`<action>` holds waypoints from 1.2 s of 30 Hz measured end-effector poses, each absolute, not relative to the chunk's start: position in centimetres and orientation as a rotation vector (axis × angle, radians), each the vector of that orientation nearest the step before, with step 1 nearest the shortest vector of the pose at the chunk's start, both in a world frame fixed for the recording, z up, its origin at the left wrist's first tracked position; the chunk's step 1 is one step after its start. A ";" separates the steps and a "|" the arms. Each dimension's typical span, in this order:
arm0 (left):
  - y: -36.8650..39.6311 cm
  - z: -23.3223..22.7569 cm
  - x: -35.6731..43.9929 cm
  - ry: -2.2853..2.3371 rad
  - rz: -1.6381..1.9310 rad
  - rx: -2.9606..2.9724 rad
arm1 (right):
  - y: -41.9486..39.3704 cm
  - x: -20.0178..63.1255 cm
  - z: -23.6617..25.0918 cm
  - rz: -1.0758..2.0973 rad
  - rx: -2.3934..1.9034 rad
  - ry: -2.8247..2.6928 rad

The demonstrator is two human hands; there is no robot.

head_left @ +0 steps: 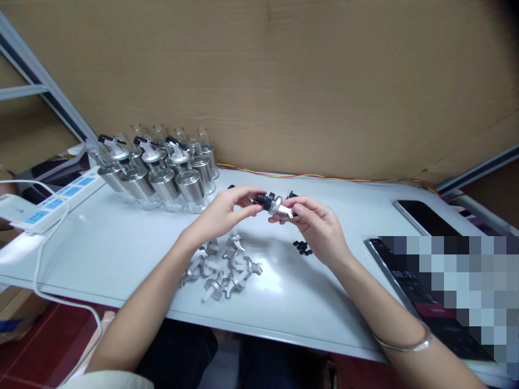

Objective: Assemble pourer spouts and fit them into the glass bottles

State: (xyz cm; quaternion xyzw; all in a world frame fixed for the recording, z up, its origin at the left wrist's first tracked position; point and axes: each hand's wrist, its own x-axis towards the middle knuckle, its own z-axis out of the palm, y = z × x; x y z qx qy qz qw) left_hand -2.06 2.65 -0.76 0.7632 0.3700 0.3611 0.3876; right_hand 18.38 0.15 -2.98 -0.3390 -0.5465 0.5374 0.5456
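Near the table's [121,259] front edge we keep a heap of spouts [222,267] within easy reach, with small black seals [302,248] just right of it. Above the table's middle, our right hand [318,224] pinches a spout [277,206] by its metal body, steadying it, while our left hand [223,213] closes its fingertips on the black end. Phones [421,216] lie by the right edge. Finished bottles [162,167] stand grouped at the far left corner, beside a power strip [52,202].
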 end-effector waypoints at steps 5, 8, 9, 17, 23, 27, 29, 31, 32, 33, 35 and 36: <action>2.9 -0.8 -2.3 0.930 0.986 1.895 | -0.1 18.4 -2.9 1.279 -0.756 -1.358; 2.7 -0.5 -2.2 0.924 1.034 1.885 | 0.0 18.5 -3.3 1.252 -0.750 -1.389; 2.6 -0.5 -2.2 0.921 1.044 1.887 | 0.1 18.6 -3.4 1.254 -0.741 -1.380; 2.5 -0.6 -2.3 0.902 1.051 1.892 | 0.0 18.6 -3.2 1.245 -0.691 -1.381; 2.7 -0.5 -2.3 0.971 0.998 1.893 | -0.3 18.3 -3.3 0.973 -0.862 -1.456; 2.6 -0.5 -2.2 0.990 0.976 1.894 | -0.2 18.4 -3.7 0.727 -0.946 -1.587; 2.5 -0.5 -2.2 0.973 0.974 1.866 | -0.2 18.4 -3.8 0.668 -0.975 -1.635; 2.5 -0.6 -2.2 0.940 0.974 1.835 | -0.2 18.3 -3.9 0.655 -0.986 -1.659; 2.4 -0.6 -2.2 0.922 0.978 1.823 | -0.2 18.3 -3.9 0.657 -0.988 -1.663; 2.4 -0.6 -2.2 0.908 0.980 1.814 | -0.2 18.3 -3.9 0.658 -0.987 -1.664; 2.3 -0.6 -2.1 0.893 0.975 1.800 | -0.3 18.3 -3.9 0.649 -0.983 -1.663; 2.3 -0.6 -2.1 0.887 0.972 1.793 | -0.3 18.4 -3.9 0.636 -0.979 -1.666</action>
